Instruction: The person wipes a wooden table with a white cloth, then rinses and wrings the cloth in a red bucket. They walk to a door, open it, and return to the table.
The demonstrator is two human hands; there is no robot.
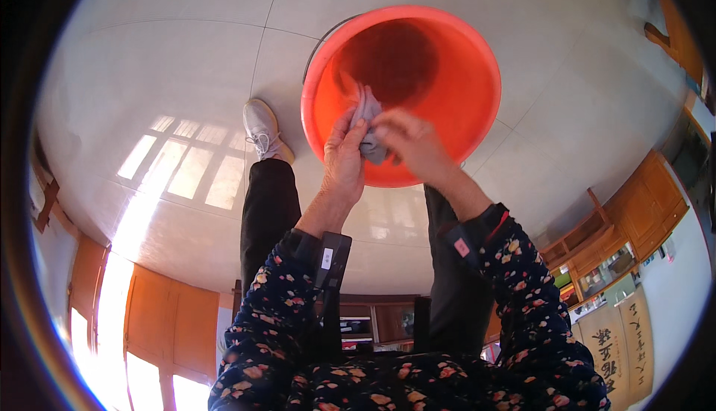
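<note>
A grey cloth point(366, 109), bunched and folded, is pinched between the thumb and fingers of my left hand point(344, 151). It hangs over the near side of a red plastic bucket point(470, 97). My right hand point(414, 139) is blurred at the cloth's right side, with its fingers bent. Whether those fingers grip the cloth or only touch it, I cannot tell. A dark round area point(397, 58) shows at the bucket's bottom; what it is stays unclear. The bucket's thin handle point(316, 53) hangs down outside its left rim.
The bucket stands on a pale tiled floor point(184, 47) between my legs. My grey shoe point(263, 128) is left of it. Sunlight falls through an open doorway beside orange wooden doors point(170, 316). A wooden cabinet point(643, 204) stands at the right, near a wall hanging bearing writing point(615, 344).
</note>
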